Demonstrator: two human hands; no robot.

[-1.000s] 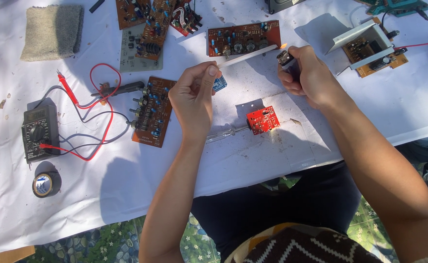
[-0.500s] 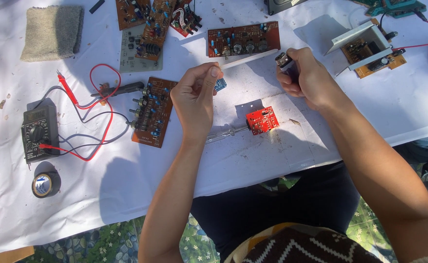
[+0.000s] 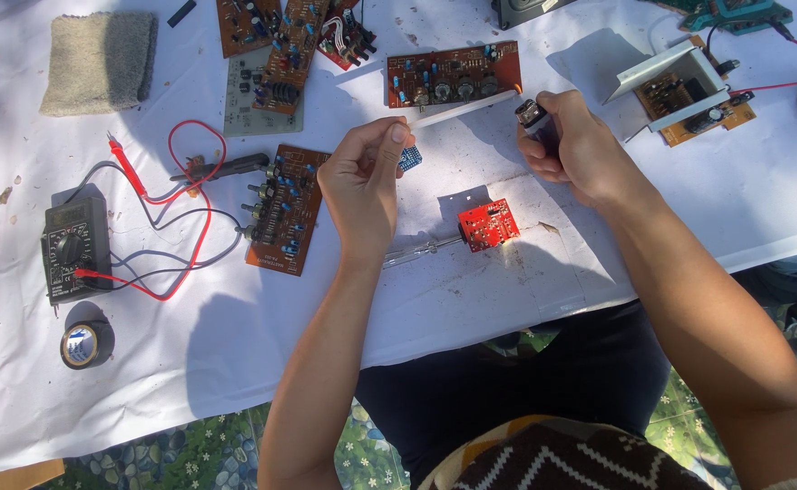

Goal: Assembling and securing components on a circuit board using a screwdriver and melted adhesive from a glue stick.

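While both hands hover over the counter (image 3: 235, 363):
Left hand (image 3: 362, 186): grip pinched shut on a thin white stick (image 3: 462, 108).
Right hand (image 3: 580, 150): grip closed round a lighter (image 3: 534, 118) — red board (image 3: 487, 224) below.

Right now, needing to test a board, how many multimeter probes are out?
2: red probe above the multimeter, black probe just left of the brown board. Neither is hidden.

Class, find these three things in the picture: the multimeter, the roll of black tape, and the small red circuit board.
multimeter (image 3: 75, 247), head view, on its dial face.
roll of black tape (image 3: 86, 346), head view, on its top ring.
small red circuit board (image 3: 488, 224), head view, on its middle.
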